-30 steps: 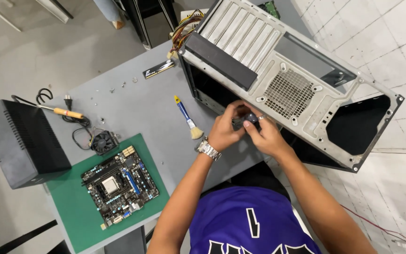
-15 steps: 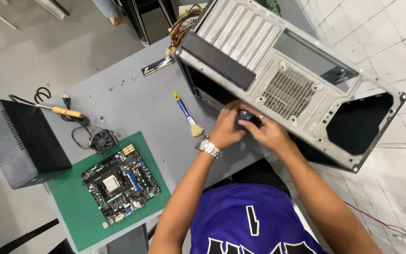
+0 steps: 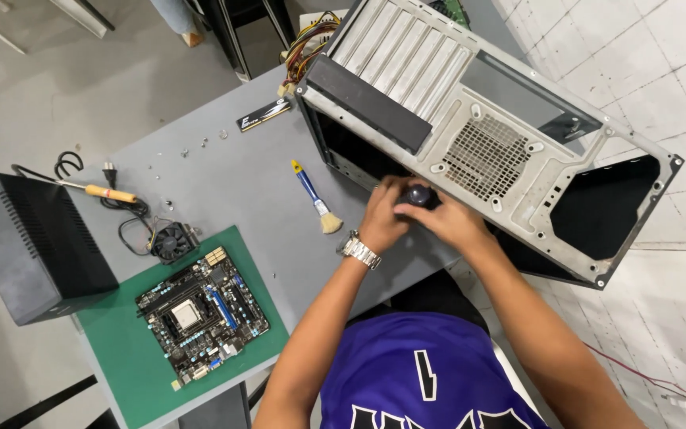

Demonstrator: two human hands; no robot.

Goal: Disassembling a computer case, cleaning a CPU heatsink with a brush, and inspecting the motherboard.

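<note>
The head view looks down on a grey surface (image 3: 232, 175) where a person in a purple jersey works at an opened computer case (image 3: 486, 135), which lies on its side at the right end of the surface and overhangs the tiled floor. Both hands meet at the near edge of the case around a small dark rounded object (image 3: 418, 195) — what it is cannot be told from here. The left hand (image 3: 383, 218), with a metal watch (image 3: 357, 249) at the wrist, has its grip curled against the object from the left, fingers bent and closed onto it; the right hand (image 3: 450, 222) closes its grip on the same object from the right, so the two hands touch or nearly touch over it. The object sits just in front of the case's dark opening, below its perforated vent grille. Left of the hands, a small brush (image 3: 315, 199) with a blue handle and pale bristles lies on the surface, near but apart from the left hand. Farther left, a motherboard (image 3: 200, 314) rests on a green mat (image 3: 132, 369), with a small cooling fan (image 3: 172, 240) just beside the mat's upper edge. A tool with a yellow handle (image 3: 109, 193) and a black cord lie near a black side panel (image 3: 29, 246) standing at the far left — well apart from the hands. A memory stick (image 3: 263, 116) and a few loose screws lie at the far edge.
</note>
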